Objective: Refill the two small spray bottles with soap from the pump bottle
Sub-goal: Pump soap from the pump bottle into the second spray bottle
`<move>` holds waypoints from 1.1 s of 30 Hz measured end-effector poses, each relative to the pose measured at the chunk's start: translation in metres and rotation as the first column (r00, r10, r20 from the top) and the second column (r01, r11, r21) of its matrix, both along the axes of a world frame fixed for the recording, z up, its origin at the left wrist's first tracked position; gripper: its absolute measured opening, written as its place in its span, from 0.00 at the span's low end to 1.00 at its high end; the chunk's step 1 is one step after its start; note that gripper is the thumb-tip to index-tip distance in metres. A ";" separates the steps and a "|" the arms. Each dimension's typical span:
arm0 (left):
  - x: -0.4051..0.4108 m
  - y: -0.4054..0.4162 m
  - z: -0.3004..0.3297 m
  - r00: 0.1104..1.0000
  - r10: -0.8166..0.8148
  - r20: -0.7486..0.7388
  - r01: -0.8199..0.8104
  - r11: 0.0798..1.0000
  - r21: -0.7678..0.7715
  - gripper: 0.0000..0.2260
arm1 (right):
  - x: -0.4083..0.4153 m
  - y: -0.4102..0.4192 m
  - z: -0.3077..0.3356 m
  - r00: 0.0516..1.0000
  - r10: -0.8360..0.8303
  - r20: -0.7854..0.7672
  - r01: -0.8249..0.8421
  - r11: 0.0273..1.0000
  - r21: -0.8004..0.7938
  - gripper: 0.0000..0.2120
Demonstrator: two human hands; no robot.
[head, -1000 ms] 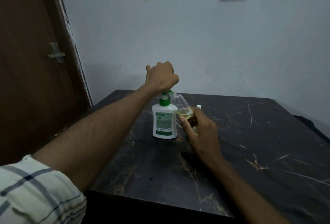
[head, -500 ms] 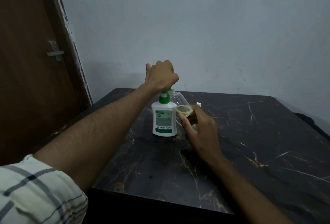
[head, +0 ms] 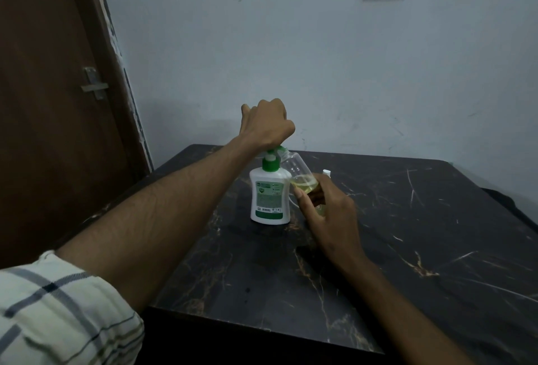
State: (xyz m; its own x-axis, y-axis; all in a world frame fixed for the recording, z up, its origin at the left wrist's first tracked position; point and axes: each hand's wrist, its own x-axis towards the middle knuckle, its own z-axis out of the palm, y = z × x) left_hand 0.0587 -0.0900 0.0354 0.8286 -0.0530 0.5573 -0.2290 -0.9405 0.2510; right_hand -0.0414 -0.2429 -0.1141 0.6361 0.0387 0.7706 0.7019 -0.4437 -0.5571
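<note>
The pump bottle point(head: 270, 195) stands upright on the dark table point(head: 407, 233), a little left of the middle and toward the far side. The left hand point(head: 266, 124) sits on its green pump head, fingers curled down over the top; whether they clamp the head or only press on it I cannot tell, because the back of the hand hides them. The right hand point(head: 326, 216) holds a small clear spray bottle point(head: 297, 172), fingers and thumb wrapped around its lower part. This bottle is tilted, with its open neck up against the pump nozzle, and a little yellowish soap lies in its low end. A white cap point(head: 326, 173) shows just behind the right hand; the second spray bottle I cannot make out clearly. My judgement is that the first bottle is being filled and is far from full. The risk is at the nozzle: if the neck slips away from the spout during a press, soap will run down the pump bottle onto the table. A hard, off-centre press could also tip the pump bottle.
</note>
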 end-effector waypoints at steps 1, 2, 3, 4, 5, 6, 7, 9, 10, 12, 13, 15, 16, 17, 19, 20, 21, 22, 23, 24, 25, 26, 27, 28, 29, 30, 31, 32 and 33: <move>0.000 0.000 0.000 1.000 0.004 -0.002 -0.004 1.000 -0.007 0.13 | 0.000 0.000 0.000 1.000 0.001 0.001 -0.001 1.000 0.002 0.07; 0.001 0.000 -0.001 1.000 0.010 -0.007 -0.010 1.000 -0.015 0.16 | 0.001 0.000 0.000 1.000 0.003 0.002 -0.003 1.000 0.005 0.08; 0.001 0.001 -0.001 1.000 0.014 -0.011 -0.014 1.000 -0.023 0.17 | 0.001 -0.001 0.000 1.000 0.002 0.004 -0.002 1.000 0.006 0.09; 0.001 0.001 -0.002 1.000 0.016 -0.011 -0.016 1.000 -0.024 0.18 | 0.001 -0.001 0.000 1.000 0.001 0.005 -0.001 1.000 0.006 0.10; 0.000 0.001 -0.002 1.000 0.017 -0.010 -0.017 1.000 -0.018 0.18 | 0.000 -0.001 0.000 1.000 0.000 0.006 0.000 1.000 0.006 0.10; -0.001 0.000 -0.001 1.000 0.016 -0.010 -0.016 1.000 -0.007 0.18 | 0.000 0.000 0.001 1.000 0.004 0.005 -0.004 1.000 0.005 0.10; -0.002 0.000 -0.001 1.000 0.015 -0.012 -0.015 1.000 0.004 0.17 | 0.000 0.000 0.001 1.000 0.008 0.004 -0.008 1.000 0.003 0.09; -0.003 -0.002 0.001 1.000 0.011 -0.018 -0.011 1.000 0.011 0.15 | -0.001 0.000 0.001 1.000 0.009 -0.001 -0.009 1.000 -0.001 0.08; -0.002 -0.002 0.002 1.000 0.011 -0.018 -0.011 1.000 0.010 0.14 | -0.001 0.000 0.001 1.000 0.007 0.000 -0.007 1.000 0.002 0.08; 0.000 -0.002 0.001 1.000 0.014 -0.020 -0.014 1.000 -0.003 0.14 | 0.000 0.000 0.001 1.000 0.003 0.003 -0.003 1.000 0.008 0.07; 0.001 -0.001 0.000 1.000 0.015 -0.020 -0.015 1.000 -0.012 0.15 | 0.000 0.000 0.001 1.000 0.001 0.001 -0.001 1.000 0.008 0.08; 0.003 0.001 -0.002 1.000 0.013 -0.013 -0.013 1.000 -0.019 0.13 | 0.001 0.001 0.001 1.000 0.003 0.000 -0.003 1.000 0.010 0.09; 0.003 0.002 -0.002 1.000 0.011 -0.012 -0.011 1.000 -0.014 0.11 | 0.001 0.001 0.001 1.000 0.006 0.001 -0.006 1.000 0.010 0.10; 0.002 0.001 -0.002 1.000 0.007 -0.014 -0.007 1.000 -0.005 0.09 | 0.001 0.001 0.000 1.000 0.008 0.000 -0.008 1.000 0.009 0.09; 0.002 0.001 -0.001 1.000 0.000 -0.013 0.000 1.000 0.006 0.08 | 0.000 0.000 0.000 1.000 0.006 -0.002 -0.006 1.000 0.010 0.08; 0.002 0.001 -0.001 1.000 -0.003 -0.008 0.003 1.000 0.008 0.08 | 0.000 -0.001 -0.001 1.000 0.005 -0.002 -0.004 1.000 0.013 0.08; 0.002 0.001 -0.001 1.000 0.000 -0.005 0.000 1.000 0.007 0.09 | 0.000 0.000 -0.001 1.000 0.004 -0.001 -0.004 1.000 0.013 0.08; 0.003 0.001 -0.001 1.000 0.003 -0.004 -0.003 1.000 0.005 0.10 | 0.000 0.000 0.000 1.000 0.004 -0.002 -0.004 1.000 0.012 0.08; 0.003 0.001 -0.001 1.000 0.005 -0.006 -0.005 1.000 0.003 0.11 | 0.001 0.000 0.000 1.000 0.003 -0.003 -0.002 1.000 0.009 0.08; 0.004 0.002 -0.001 1.000 0.007 -0.009 -0.007 1.000 0.004 0.11 | 0.001 0.000 0.000 1.000 0.002 -0.005 -0.002 1.000 0.009 0.08; 0.004 0.002 -0.001 1.000 0.009 -0.011 -0.009 1.000 0.012 0.10 | 0.002 0.000 0.000 1.000 0.002 -0.009 -0.002 1.000 0.009 0.09; 0.003 0.002 0.000 1.000 0.010 -0.009 -0.009 1.000 0.022 0.09 | 0.002 0.000 0.000 1.000 0.003 -0.012 -0.003 1.000 0.010 0.09; 0.003 0.002 0.001 1.000 0.007 -0.006 -0.007 0.999 0.033 0.08 | 0.002 0.000 -0.001 1.000 0.002 -0.015 -0.001 1.000 0.009 0.09; 0.002 0.002 0.001 1.000 0.002 -0.002 -0.002 0.999 0.040 0.07 | 0.002 0.000 -0.001 1.000 -0.001 -0.016 0.001 1.000 0.007 0.10; 0.002 0.002 0.002 1.000 -0.002 -0.002 0.002 0.999 0.039 0.06 | 0.002 0.000 -0.002 1.000 -0.003 -0.017 0.003 1.000 0.006 0.09; 0.002 0.002 0.001 1.000 -0.004 -0.005 0.005 0.999 0.035 0.07 | 0.001 0.000 -0.002 1.000 -0.002 -0.017 0.002 1.000 0.007 0.09; 0.001 0.002 0.001 1.000 -0.006 -0.006 0.006 1.000 0.027 0.08 | 0.001 0.000 -0.002 1.000 -0.001 -0.017 0.001 1.000 0.009 0.09; 0.002 0.002 0.000 1.000 -0.007 -0.005 0.007 1.000 0.015 0.09 | 0.001 0.000 -0.002 1.000 -0.002 -0.019 0.002 1.000 0.008 0.09; 0.002 0.002 -0.001 1.000 -0.005 -0.004 0.005 1.000 0.006 0.11 | 0.001 0.000 -0.001 1.000 -0.003 -0.021 0.004 1.000 0.009 0.10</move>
State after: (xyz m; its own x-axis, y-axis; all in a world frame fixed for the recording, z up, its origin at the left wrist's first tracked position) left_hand 0.0606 -0.0882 0.0349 0.8303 -0.0605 0.5540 -0.2331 -0.9407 0.2465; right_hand -0.0405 -0.2427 -0.1154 0.6526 0.0298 0.7571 0.6883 -0.4411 -0.5759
